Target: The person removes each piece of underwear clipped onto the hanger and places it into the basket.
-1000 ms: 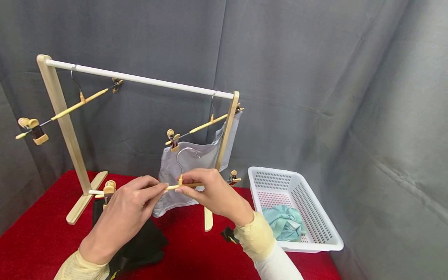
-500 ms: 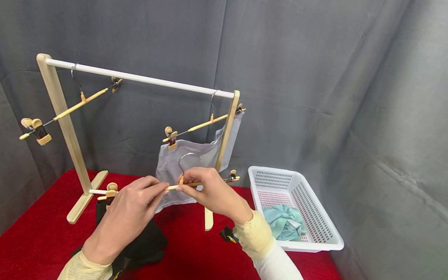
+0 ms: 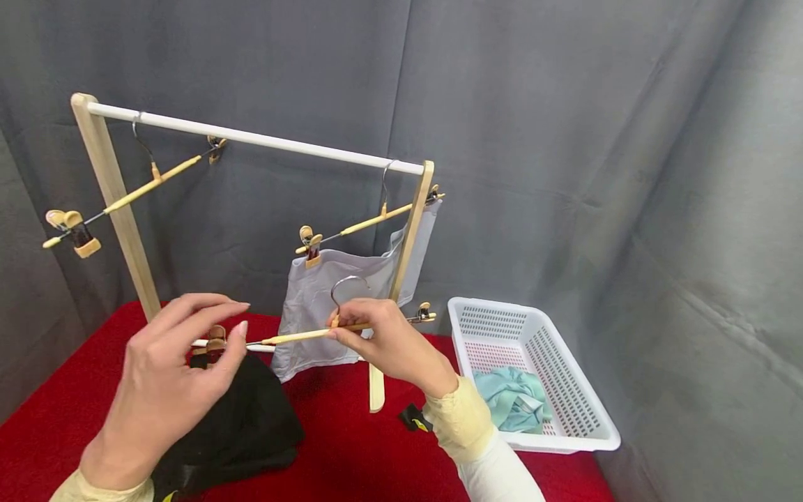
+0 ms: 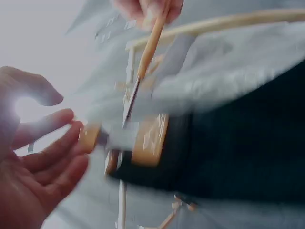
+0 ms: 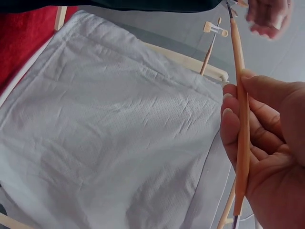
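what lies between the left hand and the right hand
In the head view, part of a slim yellow wooden hanger bar and its thin metal rod run from the right hand towards the left hand; light grey hanging cloth shows behind.

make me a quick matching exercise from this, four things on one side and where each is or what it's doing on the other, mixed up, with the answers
Column one
1. teal cloth
2. black cloth
3. pale grey cloth
4. right hand

Column two
A. clipped to the front hanger, off the rack
B. lying in the white basket
C. gripping the front hanger
D. clipped to a rail hanger

Pairs: 1-B, 2-A, 3-D, 4-C
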### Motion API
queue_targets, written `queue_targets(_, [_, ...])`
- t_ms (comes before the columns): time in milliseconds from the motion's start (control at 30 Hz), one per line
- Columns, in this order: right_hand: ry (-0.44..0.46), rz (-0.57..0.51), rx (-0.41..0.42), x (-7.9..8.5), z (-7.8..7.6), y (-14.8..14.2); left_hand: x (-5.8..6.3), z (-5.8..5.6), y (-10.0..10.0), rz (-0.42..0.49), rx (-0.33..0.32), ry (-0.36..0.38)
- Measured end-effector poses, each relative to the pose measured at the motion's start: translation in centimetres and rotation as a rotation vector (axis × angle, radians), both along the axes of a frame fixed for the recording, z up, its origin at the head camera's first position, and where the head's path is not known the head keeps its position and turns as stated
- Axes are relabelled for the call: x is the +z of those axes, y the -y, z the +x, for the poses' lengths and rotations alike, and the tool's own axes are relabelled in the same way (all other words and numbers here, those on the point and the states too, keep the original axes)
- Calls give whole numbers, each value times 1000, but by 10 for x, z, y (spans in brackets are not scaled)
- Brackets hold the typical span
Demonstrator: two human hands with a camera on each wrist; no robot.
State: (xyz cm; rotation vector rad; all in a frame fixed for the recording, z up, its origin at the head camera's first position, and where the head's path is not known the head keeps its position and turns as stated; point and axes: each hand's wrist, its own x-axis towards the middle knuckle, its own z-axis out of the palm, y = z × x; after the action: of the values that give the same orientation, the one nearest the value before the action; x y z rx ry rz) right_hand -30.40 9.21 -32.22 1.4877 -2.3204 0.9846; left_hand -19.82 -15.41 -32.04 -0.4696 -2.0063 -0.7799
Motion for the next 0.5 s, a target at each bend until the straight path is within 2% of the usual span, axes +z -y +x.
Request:
queue_targets(100, [5, -10, -5, 1, 0, -2, 0, 2, 16, 49, 28, 85])
queue_targets(200, [17, -24, -12, 6, 4, -2, -4, 0, 27, 39, 33, 178])
queue_targets(433, [26, -39, -1, 26, 21, -1, -8, -5, 35, 31, -69, 272])
queue_targets(500, [32, -39, -3, 24, 18, -3, -9, -7, 36, 35, -94, 296])
